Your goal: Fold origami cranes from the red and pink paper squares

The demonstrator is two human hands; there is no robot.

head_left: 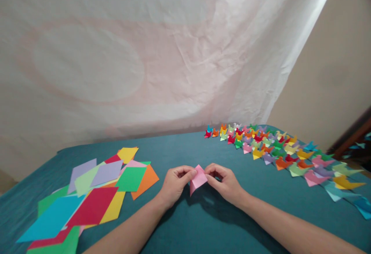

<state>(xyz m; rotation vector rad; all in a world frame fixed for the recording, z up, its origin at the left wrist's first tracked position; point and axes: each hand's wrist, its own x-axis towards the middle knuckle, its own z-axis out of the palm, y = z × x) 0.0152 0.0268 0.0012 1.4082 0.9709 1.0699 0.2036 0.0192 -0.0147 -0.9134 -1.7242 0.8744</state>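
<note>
A small piece of pink origami paper [198, 178], partly folded with a point hanging down, is held up over the table between both hands. My left hand [177, 184] pinches its left side, thumb on the near face. At its right corner my right hand [222, 181] grips it between thumb and fingertips. The right hand's other fingers are curled in. Both hands cast a shadow on the cloth just below.
Loose coloured paper squares [92, 206] lie overlapping on the left of the teal-covered table [179, 151]. Rows of folded paper birds [269, 146] stand along the right side. Behind the table hangs a pale sheet [162, 53].
</note>
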